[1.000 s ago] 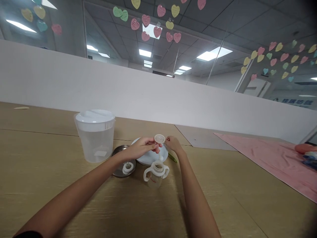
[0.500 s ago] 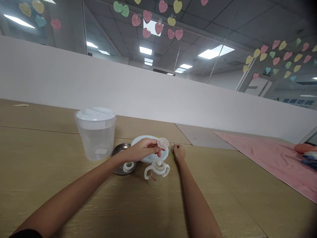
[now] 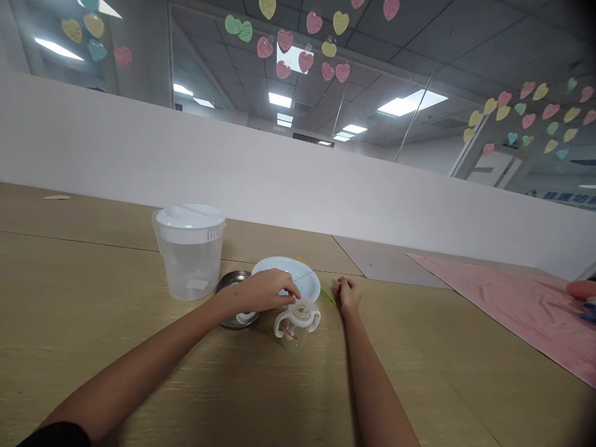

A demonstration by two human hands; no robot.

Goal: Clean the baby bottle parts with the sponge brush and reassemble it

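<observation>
A clear baby bottle (image 3: pixel 292 336) with a white two-handled collar (image 3: pixel 302 320) stands upright on the table. My left hand (image 3: pixel 267 290) is closed, its fingertips pinching a clear bottle cap (image 3: pixel 305 305) at the bottle's top. Whether the cap is seated there I cannot tell. My right hand (image 3: pixel 349 296) rests curled on the table right of the bottle, and nothing shows in it. Behind the bottle lies a white plate (image 3: pixel 308 282). A metal bowl (image 3: pixel 233 277), partly hidden by my left hand, has a white ring-shaped part (image 3: pixel 244 318) in it.
A clear lidded pitcher (image 3: pixel 192 264) stands at the left. Thin green strips (image 3: pixel 328 297) lie between the plate and my right hand. A pink cloth (image 3: pixel 507 304) covers the table's right side. A low white wall (image 3: pixel 279 186) runs along the back.
My left hand has lowered the clear cap from above the bottle onto its top, turning it over from facing me. My right hand has shifted slightly to the right. The view has tilted a little.
</observation>
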